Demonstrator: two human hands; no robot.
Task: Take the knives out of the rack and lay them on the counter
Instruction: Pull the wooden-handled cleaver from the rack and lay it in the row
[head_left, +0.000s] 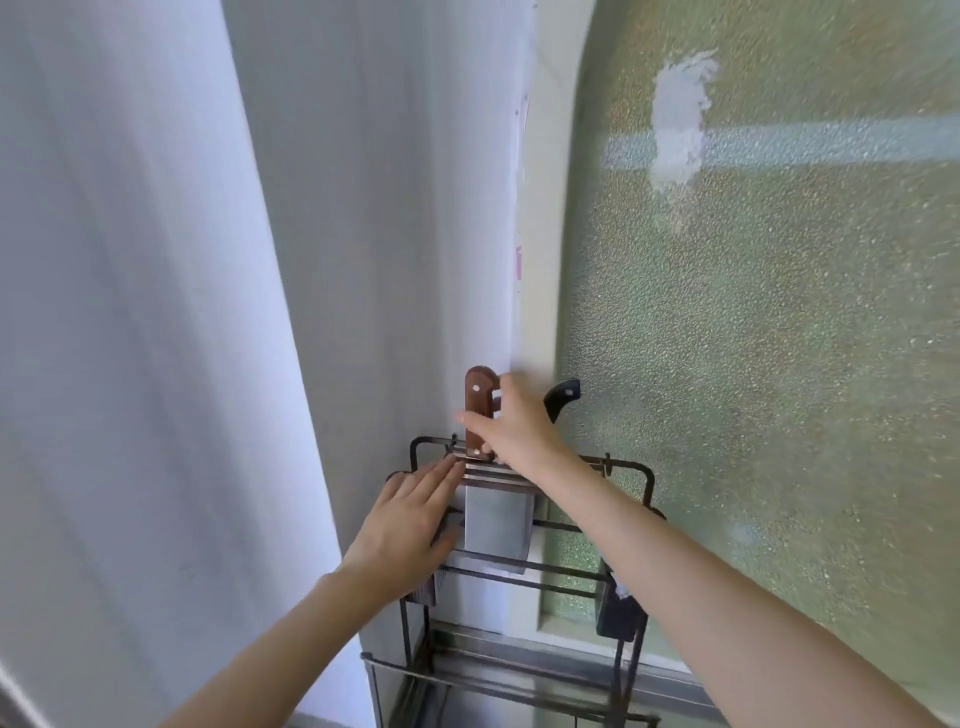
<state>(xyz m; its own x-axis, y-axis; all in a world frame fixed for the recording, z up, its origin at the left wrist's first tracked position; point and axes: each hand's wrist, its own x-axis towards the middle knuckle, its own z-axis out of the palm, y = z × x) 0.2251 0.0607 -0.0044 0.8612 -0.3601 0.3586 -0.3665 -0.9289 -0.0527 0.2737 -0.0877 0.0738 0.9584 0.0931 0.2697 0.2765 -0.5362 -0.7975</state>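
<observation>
A dark wire knife rack stands in the corner between a white wall and a frosted window. A cleaver with a brown wooden handle stands blade down in its top slots. My right hand is spread around that handle, fingers apart, thumb on the left side, not clearly closed on it. My left hand lies flat against the rack's left end, fingertips at the slots beside the blade. A second knife with a black handle sticks up behind my right hand, its blade hidden.
The white wall rises close on the left. The green frosted window fills the right. A metal sill runs below the rack. A dark object hangs on the rack's right side.
</observation>
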